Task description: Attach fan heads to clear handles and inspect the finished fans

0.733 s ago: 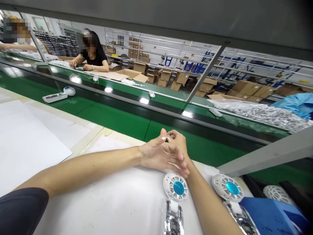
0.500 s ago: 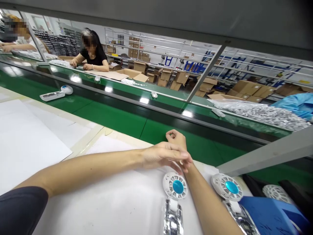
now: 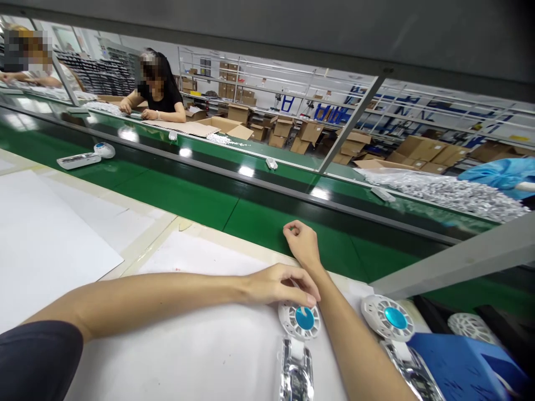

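Observation:
Two white handheld fans with blue round centres lie near me, each with a shiny see-through handle section. My left hand reaches across from the left, fingers bent and apart over the top rim of the nearer fan; whether it touches the rim I cannot tell. Beyond it, my right hand hangs over the green conveyor belt, its fingers curled with thumb and forefinger forming a ring. Nothing shows in that hand. The second fan lies to the right of my right forearm.
A blue bin stands at the lower right by a slanted grey post. Another fan rides on the belt at left. White sheets cover the bench. Across the line, a person in black works near cardboard boxes and white parts.
My left hand has come down from beside my right wrist to the nearer fan's rim. The right hand stays put. The fan on the belt has shifted left.

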Tool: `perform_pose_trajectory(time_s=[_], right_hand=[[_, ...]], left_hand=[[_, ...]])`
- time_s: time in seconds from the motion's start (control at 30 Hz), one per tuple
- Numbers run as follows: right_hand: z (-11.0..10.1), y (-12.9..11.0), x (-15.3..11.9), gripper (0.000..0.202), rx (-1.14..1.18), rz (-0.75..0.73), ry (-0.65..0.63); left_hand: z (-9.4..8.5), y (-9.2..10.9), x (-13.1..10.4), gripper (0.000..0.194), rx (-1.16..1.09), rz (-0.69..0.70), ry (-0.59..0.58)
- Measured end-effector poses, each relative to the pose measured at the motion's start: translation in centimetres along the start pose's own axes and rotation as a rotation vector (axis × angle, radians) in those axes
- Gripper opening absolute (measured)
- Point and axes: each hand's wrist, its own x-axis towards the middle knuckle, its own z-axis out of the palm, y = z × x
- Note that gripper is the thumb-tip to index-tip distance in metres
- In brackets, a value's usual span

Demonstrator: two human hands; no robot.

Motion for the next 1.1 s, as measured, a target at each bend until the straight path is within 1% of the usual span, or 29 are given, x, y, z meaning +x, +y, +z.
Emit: perform_pose_trajectory(time_s=[0.13,0.2,0.27,0.3,0.37,0.43,0.47,0.5,0.53,0.57,0.63,0.77,0.8,0.87,0.93,1.0,1.03,1.1], right_hand=[[0.1,-0.1,0.2,0.014,0.058,0.01,0.023],[-1.0,-1.4,0.6,0.015,0.106,0.021,0.041],[-3.5,-4.3,0.8,0.017,0.17,-0.002,0.089],[-5.1,-6.3,0.5,0.017,0.207,-0.034,0.151],[-8.5,-11.1,-1.1,0.01,0.358,-0.219,0.357],[-11.0,-15.7,-3.8,0.002,0.396,-0.472,0.558],[-11.7,-17.5,-5.5,0.002,0.344,-0.547,0.641],[-12.2,-18.7,-7.1,0.003,0.245,-0.555,0.67],[-12.4,-19.4,-8.6,0.006,0.105,-0.517,0.614],[-12.5,-19.4,-10.0,0.007,-0.023,-0.525,0.575],[-12.4,-18.0,-12.0,0.01,-0.172,-0.555,0.482],[-11.2,-12.1,-14.7,0.016,-0.322,-0.621,0.324],[-10.7,-10.7,-15.4,0.019,-0.376,-0.645,0.311],[-9.8,-8.6,-16.7,0.027,-0.416,-0.664,0.342],[-9.1,-7.5,-17.7,0.034,-0.41,-0.643,0.396],[-8.6,-7.4,-18.4,0.035,-0.423,-0.641,0.425],[-8.5,-7.4,-18.6,0.033,-0.436,-0.652,0.417],[-8.3,-7.6,-18.9,0.025,-0.457,-0.671,0.356]], left_hand=[[0.4,0.5,-0.5,0.028,0.072,-0.03,-0.059],[0.4,0.5,-0.5,0.03,0.107,-0.033,-0.075],[0.4,0.3,-0.6,0.033,0.137,-0.027,-0.078],[0.4,0.3,-0.6,0.034,0.157,-0.026,-0.076],[0.4,0.2,-0.7,0.035,0.199,-0.038,-0.07],[0.4,0.2,-0.8,0.034,0.228,-0.037,-0.066],[0.3,0.2,-0.9,0.033,0.23,-0.023,-0.062],[0.3,0.1,-0.9,0.033,0.227,-0.001,-0.054],[0.2,0.0,-0.9,0.033,0.22,0.024,-0.042],[0.2,-0.1,-0.9,0.034,0.208,0.046,-0.026],[0.1,-0.3,-0.7,0.037,0.172,0.07,0.002],[-0.1,-0.4,-0.6,0.035,0.115,0.063,0.032],[-0.1,-0.3,-0.6,0.035,0.132,0.056,0.036],[-0.1,-0.1,-0.8,0.04,0.189,0.048,0.029],[-0.1,0.2,-1.1,0.047,0.269,0.056,-0.012],[0.0,0.3,-1.2,0.052,0.372,0.073,-0.061],[0.0,0.4,-1.2,0.053,0.424,0.081,-0.078],[0.0,0.4,-1.2,0.053,0.511,0.087,-0.094]])
